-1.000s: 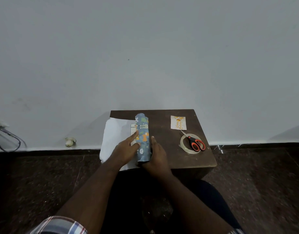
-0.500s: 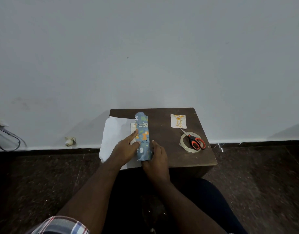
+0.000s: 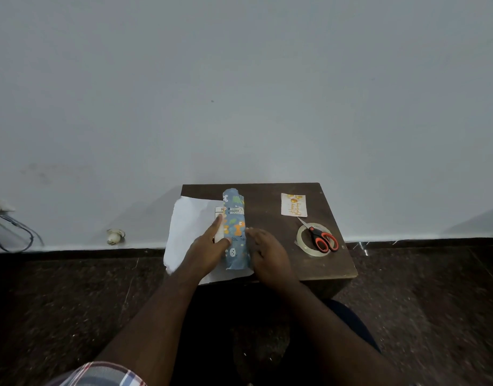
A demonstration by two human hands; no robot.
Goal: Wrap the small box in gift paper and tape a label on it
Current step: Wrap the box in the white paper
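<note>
A small dark desk [image 3: 284, 263] stands against a pale wall. The left hand [image 3: 209, 250] presses straight fingers [image 3: 218, 224] on the small box [image 3: 219, 218], thumb against the printed gift paper [image 3: 235, 235] folded over it. The right hand [image 3: 267, 253] lies flat just beside the fold, holding nothing. Best keep the box pinned and draw the paper taut before reaching for the tape [image 3: 303, 240], scissors [image 3: 323, 239] and label [image 3: 294, 204], which lie to the right.
</note>
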